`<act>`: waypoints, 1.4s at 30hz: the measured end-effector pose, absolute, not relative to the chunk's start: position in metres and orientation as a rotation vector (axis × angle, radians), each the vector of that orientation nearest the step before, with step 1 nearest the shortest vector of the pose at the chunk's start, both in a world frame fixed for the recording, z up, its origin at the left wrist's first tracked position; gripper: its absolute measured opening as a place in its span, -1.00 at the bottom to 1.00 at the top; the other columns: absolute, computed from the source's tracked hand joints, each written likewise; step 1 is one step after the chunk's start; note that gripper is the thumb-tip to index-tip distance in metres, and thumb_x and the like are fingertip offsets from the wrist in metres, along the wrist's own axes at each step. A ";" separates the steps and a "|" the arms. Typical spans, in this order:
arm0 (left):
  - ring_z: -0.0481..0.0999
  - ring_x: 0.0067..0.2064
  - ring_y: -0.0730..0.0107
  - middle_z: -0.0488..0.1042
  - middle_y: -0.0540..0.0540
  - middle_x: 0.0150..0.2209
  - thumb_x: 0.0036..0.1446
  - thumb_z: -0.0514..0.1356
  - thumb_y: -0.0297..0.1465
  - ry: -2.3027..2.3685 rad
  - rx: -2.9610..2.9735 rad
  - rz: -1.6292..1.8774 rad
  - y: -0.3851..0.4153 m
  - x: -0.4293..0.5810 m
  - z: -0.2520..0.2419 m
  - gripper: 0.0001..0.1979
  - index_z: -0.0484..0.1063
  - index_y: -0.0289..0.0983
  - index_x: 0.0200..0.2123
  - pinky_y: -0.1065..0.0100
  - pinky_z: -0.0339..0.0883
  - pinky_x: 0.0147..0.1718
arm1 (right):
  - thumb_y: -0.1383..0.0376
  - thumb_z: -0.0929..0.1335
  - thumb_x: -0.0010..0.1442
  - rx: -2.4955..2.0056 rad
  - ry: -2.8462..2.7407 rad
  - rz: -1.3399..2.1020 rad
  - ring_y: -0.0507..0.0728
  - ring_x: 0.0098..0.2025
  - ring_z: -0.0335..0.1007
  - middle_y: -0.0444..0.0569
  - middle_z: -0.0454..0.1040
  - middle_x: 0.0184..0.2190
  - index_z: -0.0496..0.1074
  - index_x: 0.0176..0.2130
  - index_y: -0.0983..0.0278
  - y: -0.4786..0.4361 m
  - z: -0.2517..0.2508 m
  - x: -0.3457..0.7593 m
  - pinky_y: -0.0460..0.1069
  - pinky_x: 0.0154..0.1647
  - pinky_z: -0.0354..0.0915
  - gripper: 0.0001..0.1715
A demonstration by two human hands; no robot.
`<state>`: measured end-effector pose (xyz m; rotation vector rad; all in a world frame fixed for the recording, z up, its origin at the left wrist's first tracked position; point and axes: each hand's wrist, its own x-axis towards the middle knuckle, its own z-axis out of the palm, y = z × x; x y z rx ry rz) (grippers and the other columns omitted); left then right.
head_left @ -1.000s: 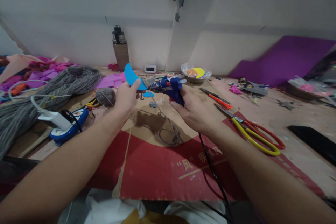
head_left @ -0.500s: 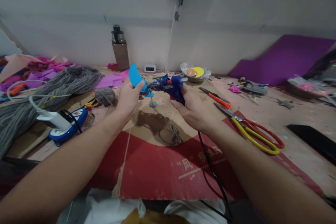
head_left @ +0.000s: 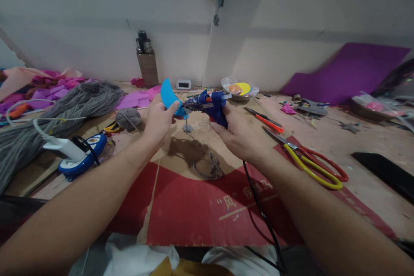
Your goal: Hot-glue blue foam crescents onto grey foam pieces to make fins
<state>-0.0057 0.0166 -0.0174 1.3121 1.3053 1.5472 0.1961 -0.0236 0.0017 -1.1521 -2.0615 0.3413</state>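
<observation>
My left hand [head_left: 161, 117] pinches a blue curved piece [head_left: 168, 93], crescent-like and thin, between thumb and fingers. In my right hand [head_left: 233, 131] is a dark blue hot glue gun [head_left: 213, 105], a clear glue stick poking from its back. The gun's nozzle points left and meets the lower end of the blue piece; whether it touches cannot be made out. A grey strand hangs below the piece, by a small grey tuft [head_left: 187, 128]. Under my hands a loose coil of grey yarn [head_left: 211, 168] lies on the cardboard sheet [head_left: 184, 207].
Red-and-yellow scissors [head_left: 310, 164] and an orange-handled cutter [head_left: 267, 120] lie at right, before a black phone [head_left: 384, 172]. Left are a grey yarn ball [head_left: 128, 118], a yarn hank [head_left: 80, 101] and a blue power strip [head_left: 86, 155]. The gun's black cord [head_left: 258, 198] trails off the front edge.
The blue piece has tilted slightly, and its lower part shows less under my left hand. My right hand keeps the glue gun almost still. The view has shifted a little.
</observation>
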 end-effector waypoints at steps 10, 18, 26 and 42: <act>0.48 -0.51 0.42 0.53 -0.08 -0.48 0.09 0.25 -0.27 1.301 1.311 1.559 0.018 -0.008 -0.016 -0.80 0.47 -0.30 -0.44 0.44 0.24 -0.55 | 0.31 0.27 0.22 -1.180 -2.060 0.352 0.29 0.03 0.40 0.15 0.43 0.09 0.26 0.17 0.32 -0.025 0.003 0.196 0.20 0.05 0.33 -0.47; 0.49 -0.50 0.38 0.55 -0.09 -0.48 0.07 0.28 -0.17 1.279 1.346 1.523 0.020 -0.007 -0.023 -0.72 0.47 -0.30 -0.45 0.41 0.22 -0.54 | 0.29 0.27 0.22 -1.190 -2.040 0.344 0.25 -0.14 0.46 0.12 0.52 -0.09 0.29 0.13 0.31 -0.027 0.008 0.196 0.14 -0.10 0.39 -0.51; 0.50 -0.48 0.37 0.55 -0.10 -0.47 0.02 0.30 -0.13 1.246 1.358 1.513 0.023 -0.010 -0.028 -0.68 0.47 -0.29 -0.43 0.40 0.27 -0.51 | 0.33 0.27 0.20 -1.163 -2.013 0.355 0.22 -0.13 0.45 0.10 0.51 -0.08 0.28 0.15 0.30 -0.026 0.006 0.197 0.14 -0.06 0.38 -0.49; 0.46 -0.52 0.40 0.53 -0.09 -0.50 0.04 0.28 -0.18 1.265 1.324 1.532 0.020 -0.008 -0.023 -0.72 0.47 -0.30 -0.46 0.41 0.24 -0.53 | 0.30 0.26 0.22 -1.147 -2.034 0.365 0.29 0.03 0.41 0.12 0.46 0.06 0.26 0.16 0.25 -0.023 0.001 0.195 0.22 0.05 0.33 -0.50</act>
